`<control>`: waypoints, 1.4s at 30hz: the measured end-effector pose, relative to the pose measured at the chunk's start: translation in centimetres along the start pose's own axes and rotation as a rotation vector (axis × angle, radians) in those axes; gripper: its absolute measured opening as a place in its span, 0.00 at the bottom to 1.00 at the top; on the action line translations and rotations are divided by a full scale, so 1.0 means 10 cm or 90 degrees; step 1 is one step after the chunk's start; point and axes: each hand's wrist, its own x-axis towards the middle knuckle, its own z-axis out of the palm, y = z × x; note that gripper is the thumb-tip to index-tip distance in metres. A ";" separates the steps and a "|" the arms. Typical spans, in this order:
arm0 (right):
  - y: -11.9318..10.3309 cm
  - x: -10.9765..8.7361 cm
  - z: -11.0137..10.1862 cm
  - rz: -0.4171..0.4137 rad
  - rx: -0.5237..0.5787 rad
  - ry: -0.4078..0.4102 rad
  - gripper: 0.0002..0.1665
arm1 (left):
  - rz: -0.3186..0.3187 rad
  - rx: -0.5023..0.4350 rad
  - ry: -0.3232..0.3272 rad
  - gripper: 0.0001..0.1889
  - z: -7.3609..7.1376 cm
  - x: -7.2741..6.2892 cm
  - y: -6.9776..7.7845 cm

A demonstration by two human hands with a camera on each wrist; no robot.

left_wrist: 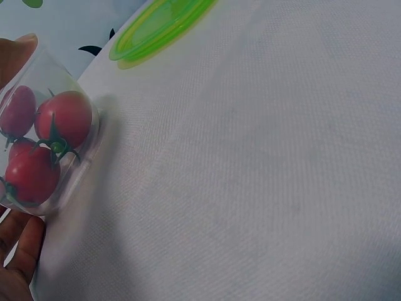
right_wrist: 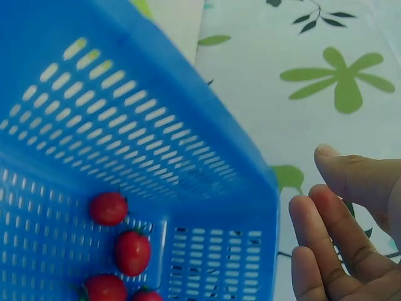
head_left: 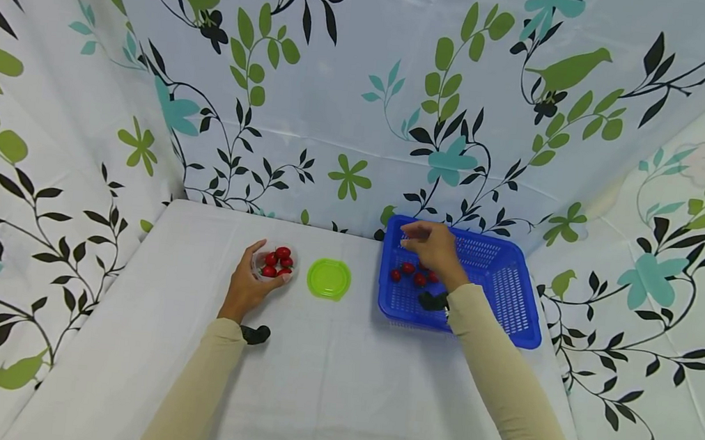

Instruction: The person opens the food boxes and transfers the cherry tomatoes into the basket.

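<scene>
My left hand (head_left: 244, 286) grips a clear plastic cup (left_wrist: 55, 74) on the white table, thumb on one side and fingers on the other. Several red cherry tomatoes (head_left: 283, 252) with green stems lie inside the cup. Over the blue perforated basket (head_left: 513, 290) is my right hand (head_left: 436, 250), with nothing held. In the right wrist view its thumb and loosely bent fingers (right_wrist: 313, 232) are apart, beside the basket's wall. More cherry tomatoes (right_wrist: 132, 252) lie at the bottom of the basket, below that hand.
A bright green lid (head_left: 328, 279) lies flat on the table (head_left: 314, 370) between cup and basket. Behind the table hangs a curtain (head_left: 360, 130) with a leaf and bird print, close to the basket's far edge. Black straps (head_left: 256, 335) show at the wrists.
</scene>
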 end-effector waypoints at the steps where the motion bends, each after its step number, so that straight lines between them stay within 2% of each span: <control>1: -0.02 0.00 0.01 -0.003 -0.002 0.000 0.18 | -0.001 0.000 0.000 0.55 0.00 0.00 0.00; 19: -0.26 0.00 0.23 -0.048 0.033 0.005 0.21 | -0.011 0.005 0.005 0.54 0.00 -0.02 0.02; 42: -0.56 0.01 0.56 -0.104 0.010 -0.016 0.24 | -0.009 0.008 0.005 0.54 0.00 0.00 0.00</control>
